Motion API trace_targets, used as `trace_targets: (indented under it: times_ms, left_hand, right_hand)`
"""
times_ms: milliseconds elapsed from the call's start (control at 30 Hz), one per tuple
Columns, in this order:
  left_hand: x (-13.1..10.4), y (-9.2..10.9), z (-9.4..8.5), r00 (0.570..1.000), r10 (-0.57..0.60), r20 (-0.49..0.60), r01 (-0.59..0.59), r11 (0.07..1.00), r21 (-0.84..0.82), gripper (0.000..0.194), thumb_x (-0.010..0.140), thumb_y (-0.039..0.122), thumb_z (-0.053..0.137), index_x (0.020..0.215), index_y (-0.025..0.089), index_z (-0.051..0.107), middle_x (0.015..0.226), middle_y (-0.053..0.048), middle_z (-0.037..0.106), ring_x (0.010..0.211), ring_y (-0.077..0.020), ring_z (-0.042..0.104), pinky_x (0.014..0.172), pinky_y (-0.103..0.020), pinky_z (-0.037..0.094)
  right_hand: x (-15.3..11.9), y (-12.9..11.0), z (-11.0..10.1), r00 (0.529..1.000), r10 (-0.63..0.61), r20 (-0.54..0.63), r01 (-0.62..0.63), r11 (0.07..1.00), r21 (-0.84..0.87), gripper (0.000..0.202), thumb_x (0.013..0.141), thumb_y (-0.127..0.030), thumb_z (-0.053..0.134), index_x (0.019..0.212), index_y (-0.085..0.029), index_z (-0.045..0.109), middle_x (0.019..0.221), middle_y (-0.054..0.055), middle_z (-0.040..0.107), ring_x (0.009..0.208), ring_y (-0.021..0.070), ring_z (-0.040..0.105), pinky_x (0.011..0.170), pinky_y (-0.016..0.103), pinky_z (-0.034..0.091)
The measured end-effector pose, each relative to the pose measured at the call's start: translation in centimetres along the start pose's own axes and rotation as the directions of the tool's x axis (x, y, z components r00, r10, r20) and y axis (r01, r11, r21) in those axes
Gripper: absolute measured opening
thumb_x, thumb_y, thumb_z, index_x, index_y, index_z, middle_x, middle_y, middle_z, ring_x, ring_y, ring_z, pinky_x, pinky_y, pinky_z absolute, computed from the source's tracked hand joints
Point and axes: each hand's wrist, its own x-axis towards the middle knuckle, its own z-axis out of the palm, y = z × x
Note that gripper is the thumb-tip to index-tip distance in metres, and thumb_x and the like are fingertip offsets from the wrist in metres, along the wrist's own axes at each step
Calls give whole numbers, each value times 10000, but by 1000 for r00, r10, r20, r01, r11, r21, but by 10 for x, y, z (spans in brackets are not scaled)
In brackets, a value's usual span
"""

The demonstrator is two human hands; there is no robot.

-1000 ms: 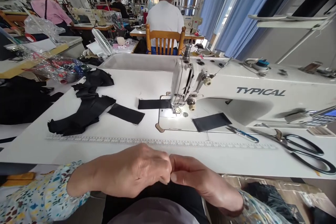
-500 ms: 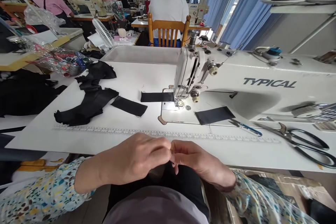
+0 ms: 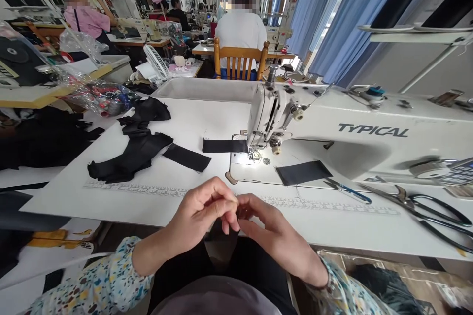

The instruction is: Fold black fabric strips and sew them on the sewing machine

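We sat at a white worktable [image 3: 369, 234] in a busy sewing room, our left hand [image 3: 195, 219] and right hand [image 3: 277, 241] meeting above our lap, near the table's front edge. The fingers of both were bent, tips close together as if pinching something small; what they gripped, if anything, we could not tell. A dark patch [image 3: 222, 234] showed just below the fingertips, and whether it was cloth hanging from them or something behind was equally unclear.

Ahead of us, a black strip [image 3: 223, 145] lay flat with its right end at the needle area of the sewing machine [image 3: 362, 123]. We judged the work to be partway along: that strip was in position at the needle, while a second black piece [image 3: 186, 157] lay loose to its left, beside a crumpled heap of black cloth [image 3: 135, 152]. To the right of the needle lay a third black piece [image 3: 303, 173], a loose thread near its lower edge; no stitching could be made out on it, so we could not call it finished. The loose piece and the heap, in our judgement, were what remained unworked.

Blue-handled snips [image 3: 351, 192] and large scissors [image 3: 404, 199] lay at right, out of our grasp, near a printed ruler [image 3: 140, 189].
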Motion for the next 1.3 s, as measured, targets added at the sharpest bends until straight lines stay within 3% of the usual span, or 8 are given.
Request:
trace_targets:
  times_ms: [133, 367, 567, 733, 933, 1100, 1200, 1300]
  left_hand:
    - [3, -8, 1, 984, 1, -177, -26, 990, -137, 133, 1023, 239, 587, 906, 180, 563, 726, 22, 642, 651, -162, 710, 582, -269, 568]
    - [5, -11, 7, 975, 20, -220, -95, 937, -335, 152, 1002, 256, 631, 892, 178, 560, 689, 38, 613, 627, -139, 681, 560, -243, 548]
    - [7, -14, 13, 969, 61, -238, -150, 914, -377, 114, 1005, 247, 631, 922, 184, 586, 690, 42, 616, 648, -143, 684, 586, -257, 571]
    - [9, -16, 14, 962, -1, -271, -127, 883, -453, 138, 1004, 245, 634, 892, 180, 585, 699, 42, 600, 622, -125, 669, 564, -223, 545]
    - [11, -20, 15, 965, -92, -247, -71, 813, -578, 152, 982, 244, 671, 872, 169, 597, 706, 43, 577, 583, -89, 627, 544, -187, 526]
    - [13, -23, 16, 960, -162, -229, -39, 730, -682, 175, 926, 215, 740, 848, 161, 594, 707, 44, 572, 568, -75, 610, 523, -164, 519]
    - [14, -24, 14, 962, -187, -197, -8, 706, -708, 195, 906, 233, 767, 847, 162, 595, 691, 50, 563, 538, -67, 588, 493, -157, 505]
    - [14, -23, 8, 963, -188, -194, 18, 760, -650, 190, 926, 265, 746, 864, 171, 593, 661, 59, 554, 499, -65, 573, 469, -156, 482]
  right_hand:
    - [0, 4, 3, 994, 23, -111, -19, 999, 40, 158, 960, -311, 639, 1107, -265, 605, 1030, -2, 662, 911, 174, 572, 864, 353, 462]
    - [4, 8, 6, 990, 48, -129, -22, 981, 191, 180, 987, -404, 591, 1028, -229, 595, 943, 12, 630, 901, 182, 560, 812, 339, 443]
    - [7, 10, 10, 983, -31, -179, 44, 997, 70, 108, 1010, -348, 549, 1031, -243, 563, 960, 2, 600, 886, 171, 553, 797, 327, 441]
    - [6, 9, 9, 917, -222, -332, 163, 967, -196, 88, 1014, -221, 522, 1086, -270, 533, 999, -5, 535, 916, 152, 539, 849, 305, 444]
    - [9, 3, 8, 909, -352, -224, 270, 905, -328, 233, 985, -87, 491, 1100, -273, 572, 1021, 0, 564, 921, 144, 562, 811, 286, 461]
    - [14, 5, 10, 896, -381, -227, 284, 887, -365, 255, 967, -70, 508, 1120, -262, 578, 1048, 13, 570, 951, 157, 563, 831, 301, 466]
    - [16, 5, 8, 907, -346, -241, 270, 915, -299, 152, 1000, -123, 499, 1002, -249, 585, 972, 2, 568, 884, 151, 552, 782, 293, 448]
    - [15, 2, 3, 949, -229, -214, 199, 968, -153, 108, 1008, -188, 517, 931, -243, 570, 913, -10, 547, 831, 150, 519, 753, 293, 421]
